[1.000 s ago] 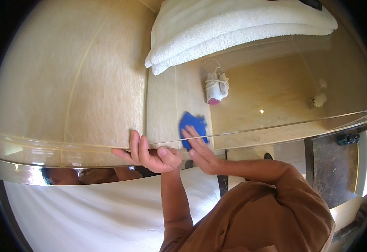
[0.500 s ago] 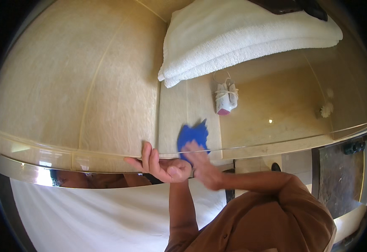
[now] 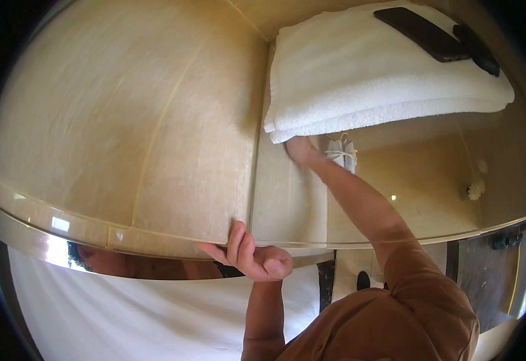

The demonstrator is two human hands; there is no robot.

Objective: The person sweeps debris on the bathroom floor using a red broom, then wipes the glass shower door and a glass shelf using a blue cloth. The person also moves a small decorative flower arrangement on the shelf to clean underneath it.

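My right arm stretches across the beige stone shelf, and my right hand [image 3: 301, 150] is at the lower left corner of a folded white towel [image 3: 365, 78]. Its fingers are hidden under the towel's edge, and no blue cloth shows now. Beside that hand lies a white hair dryer [image 3: 342, 157] with its cord wound round it, partly covered by my forearm. My left hand [image 3: 252, 256] is at the shelf's front edge [image 3: 166, 239], its fingers stretched out and apart and nothing in it.
On the towel lie a dark flat slab-like object [image 3: 422, 34] and a dark narrow object [image 3: 476, 51]. A small pale flower-like thing [image 3: 475, 191] stands at the shelf's right. Below the edge hang a shiny strip and a white sheet [image 3: 154, 319].
My right hand has moved from the shelf's front edge back to the towel, and the blue cloth under it has gone out of sight. My left hand stays at the edge.
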